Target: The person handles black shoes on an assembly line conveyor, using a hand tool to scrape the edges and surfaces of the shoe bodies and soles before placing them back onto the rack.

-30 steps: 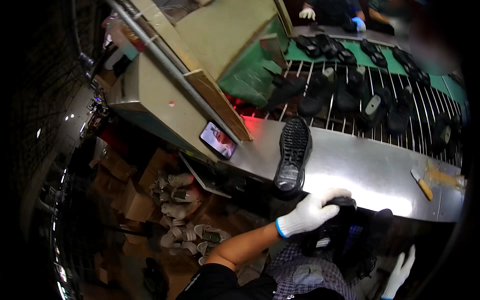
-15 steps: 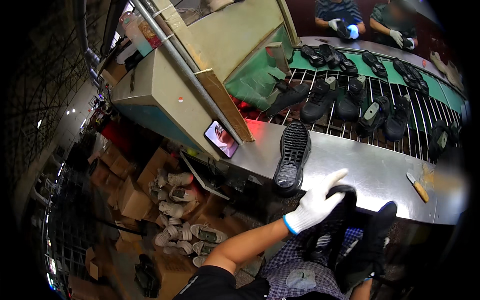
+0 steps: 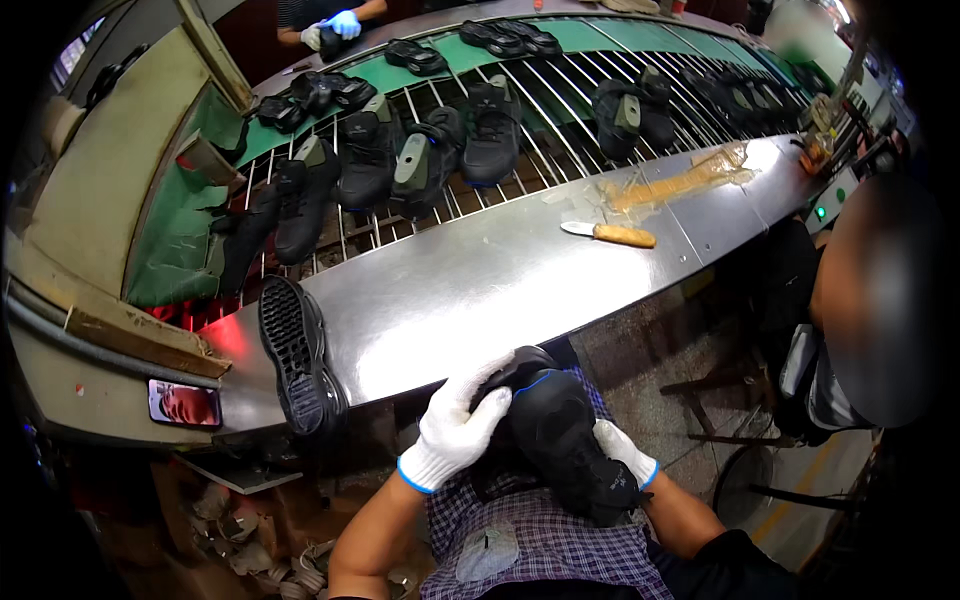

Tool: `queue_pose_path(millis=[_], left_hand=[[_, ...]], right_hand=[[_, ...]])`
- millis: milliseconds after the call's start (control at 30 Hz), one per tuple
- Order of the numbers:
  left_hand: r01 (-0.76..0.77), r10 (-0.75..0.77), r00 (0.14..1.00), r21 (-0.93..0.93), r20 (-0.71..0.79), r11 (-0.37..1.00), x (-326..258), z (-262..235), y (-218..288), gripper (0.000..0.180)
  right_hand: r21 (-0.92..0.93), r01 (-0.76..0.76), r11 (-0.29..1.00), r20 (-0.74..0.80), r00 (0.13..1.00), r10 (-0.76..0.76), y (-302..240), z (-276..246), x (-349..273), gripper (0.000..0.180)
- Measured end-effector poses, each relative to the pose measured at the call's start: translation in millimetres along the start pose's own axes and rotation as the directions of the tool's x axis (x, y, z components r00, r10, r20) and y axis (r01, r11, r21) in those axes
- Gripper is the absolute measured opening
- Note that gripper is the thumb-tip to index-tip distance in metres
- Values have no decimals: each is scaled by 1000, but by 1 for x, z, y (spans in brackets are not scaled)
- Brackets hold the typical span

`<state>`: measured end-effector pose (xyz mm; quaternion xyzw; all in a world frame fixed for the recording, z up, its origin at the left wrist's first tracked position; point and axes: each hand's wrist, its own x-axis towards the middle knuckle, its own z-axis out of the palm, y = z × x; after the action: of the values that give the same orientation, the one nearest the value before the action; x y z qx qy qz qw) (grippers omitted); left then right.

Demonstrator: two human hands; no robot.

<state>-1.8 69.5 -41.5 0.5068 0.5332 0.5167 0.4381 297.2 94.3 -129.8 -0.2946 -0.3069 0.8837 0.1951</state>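
Over my lap, close to the bench edge, I hold a black shoe upper (image 3: 562, 432) with its toe pointing at the bench. A thin blue line runs around its toe. My left hand (image 3: 455, 430), in a white knit glove, is closed on a black rubber sole (image 3: 522, 366) at the toe end, where sole and upper meet. My right hand (image 3: 622, 452), gloved too, grips the upper's right side; its fingertips are partly hidden behind it. Another black sole (image 3: 296, 345) lies on the metal bench (image 3: 440, 315) to the left, its waffle-patterned face up.
A knife (image 3: 610, 234) with a wooden handle lies on the bench near brown tape (image 3: 680, 188). Beyond is a conveyor of metal rods carrying several black shoes (image 3: 490, 130). A phone (image 3: 184, 402) leans at the left. One person works across; another sits at right.
The sole and the upper, apart before, are now together at the toe. My view has turned to the right. The right hand has come into sight beside the upper.
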Motion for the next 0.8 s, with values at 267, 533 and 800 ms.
queue_pose_path(millis=[267,533,800], left_hand=[[-351,328,931,149,158,925,14,-8,27,92],[-335,307,939,207,154,919,9,-13,28,92],[-354,322,930,196,179,914,9,-15,30,87]], right_hand=[[-141,24,990,134,991,-5,-27,15,10,98],[-248,12,969,114,993,17,-30,23,17,101],[-270,21,963,93,996,4,-31,25,16,94]])
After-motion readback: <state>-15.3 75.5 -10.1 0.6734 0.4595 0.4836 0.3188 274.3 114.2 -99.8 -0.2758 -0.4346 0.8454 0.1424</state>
